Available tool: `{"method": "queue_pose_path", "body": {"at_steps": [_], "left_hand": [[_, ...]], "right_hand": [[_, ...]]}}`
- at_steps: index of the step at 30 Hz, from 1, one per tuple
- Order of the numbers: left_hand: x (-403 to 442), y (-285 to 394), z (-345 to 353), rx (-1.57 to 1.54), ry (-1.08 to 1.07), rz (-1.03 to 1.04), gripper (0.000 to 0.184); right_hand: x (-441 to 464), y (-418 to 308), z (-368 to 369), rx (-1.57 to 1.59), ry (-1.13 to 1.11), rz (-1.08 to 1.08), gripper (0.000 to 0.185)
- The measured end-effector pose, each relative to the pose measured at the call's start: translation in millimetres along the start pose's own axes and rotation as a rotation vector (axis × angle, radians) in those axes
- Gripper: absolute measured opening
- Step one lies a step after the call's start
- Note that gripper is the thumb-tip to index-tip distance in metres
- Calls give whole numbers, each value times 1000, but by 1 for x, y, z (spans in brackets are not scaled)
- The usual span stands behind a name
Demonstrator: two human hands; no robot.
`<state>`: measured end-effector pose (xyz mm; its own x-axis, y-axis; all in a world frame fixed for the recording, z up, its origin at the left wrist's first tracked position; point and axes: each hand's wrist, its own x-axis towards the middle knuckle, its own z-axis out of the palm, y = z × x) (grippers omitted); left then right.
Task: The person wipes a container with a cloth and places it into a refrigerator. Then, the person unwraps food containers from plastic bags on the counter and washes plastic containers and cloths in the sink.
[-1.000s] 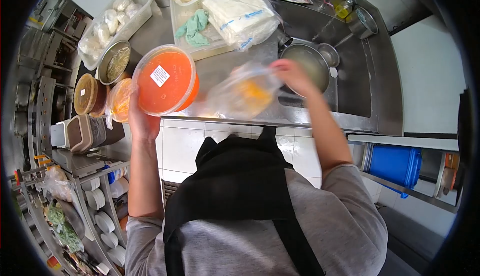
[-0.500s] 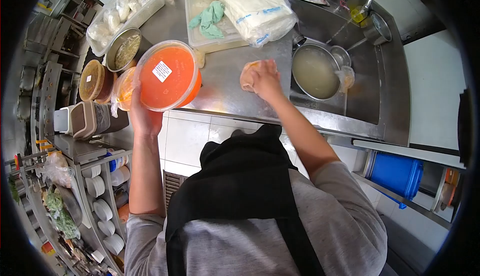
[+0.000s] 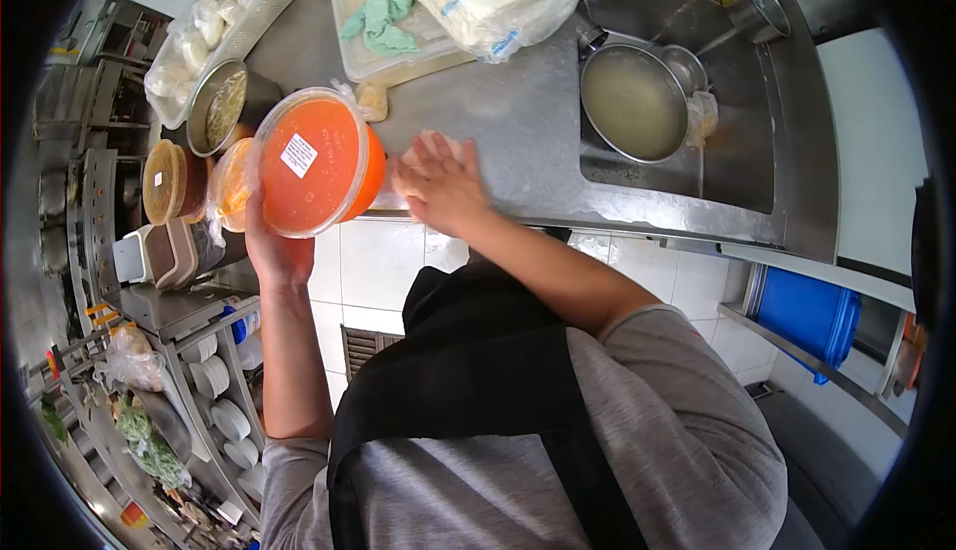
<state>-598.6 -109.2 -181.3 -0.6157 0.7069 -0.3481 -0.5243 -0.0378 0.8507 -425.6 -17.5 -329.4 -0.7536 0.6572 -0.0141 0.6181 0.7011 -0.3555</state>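
Steel counter (image 3: 523, 132), orange tub (image 3: 334, 177) lid-side toward camera.

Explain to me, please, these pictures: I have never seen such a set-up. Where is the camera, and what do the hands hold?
There is no robot here, only a person with bare hands. All pictures come from one camera on the person's head, looking down.

The left hand holds a lidded tub with orange contents. The right hand presses a pinkish cloth on the steel counter.

Farther back lie a green cloth and a white plastic-wrapped package. A pot of cloudy liquid stands in the sink.
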Motion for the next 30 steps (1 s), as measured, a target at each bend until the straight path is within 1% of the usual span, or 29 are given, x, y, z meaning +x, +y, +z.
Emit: {"method": "queue_pose_path", "body": {"at_steps": [2, 6, 8, 10, 12, 13, 14, 15, 16, 17, 18, 19, 21, 22, 23, 24, 25, 27, 28, 29, 30], "left_hand": [[2, -4, 1, 9, 16, -13, 48], [13, -21, -2, -53, -59, -56, 47], [15, -30, 3, -41, -97, -28, 46], [18, -43, 4, -70, -145, -45, 47], [20, -55, 8, -84, -228, -86, 48], [22, -61, 8, -102, -274, -107, 48], [23, -68, 10, -115, -346, -58, 47], [23, -75, 12, -124, -330, -77, 47], [23, -79, 15, -132, -316, -95, 47], [22, -83, 19, -130, -375, -55, 46], [19, -85, 23, -128, -376, -53, 45], [18, -88, 23, -127, -369, -61, 45], [15, -92, 22, -114, -371, -46, 46], [13, -92, 22, -119, -367, -30, 46], [10, -91, 22, -117, -372, -59, 48], [8, -90, 21, -111, -376, -90, 50], [6, -89, 22, -104, -400, -54, 50], [1, -86, 22, -81, -378, -34, 50], [-1, -85, 21, -62, -368, -21, 49], [-3, -84, 19, -45, -365, -4, 50], [-5, -82, 18, -43, -347, 6, 50]], "right_hand": [[-24, 34, -14, 1, -3, -23, 55], [-83, 99, -52, -120, 9, 48, 54], [-116, 140, -61, -206, 42, 60, 55], [-145, 183, -70, -275, 144, 82, 47], [-169, 228, -89, -16, -4, 282, 37], [-173, 234, -97, 17, 211, 321, 33], [-174, 238, -103, 55, 425, 350, 29], [-167, 239, -112, 24, 465, 457, 33], [-152, 234, -125, 17, 471, 438, 33], [-134, 227, -137, 80, 482, 360, 34], [-116, 218, -143, 143, 491, 281, 35], [-97, 207, -140, -295, 467, 299, 39], [-46, 152, -169, -237, 568, 157, 38], [-19, 127, -181, -110, 547, 54, 39], [9, 105, -188, 16, 522, -48, 40], [35, 87, -186, 121, 420, -133, 36], [63, 71, -183, 225, 313, -217, 32], [123, 47, -154, 178, 289, -337, 26], [154, 43, -137, 186, 288, -355, 26], [183, 40, -118, 59, 559, -382, 26], [194, 28, -114, -65, 829, -399, 26]]}}
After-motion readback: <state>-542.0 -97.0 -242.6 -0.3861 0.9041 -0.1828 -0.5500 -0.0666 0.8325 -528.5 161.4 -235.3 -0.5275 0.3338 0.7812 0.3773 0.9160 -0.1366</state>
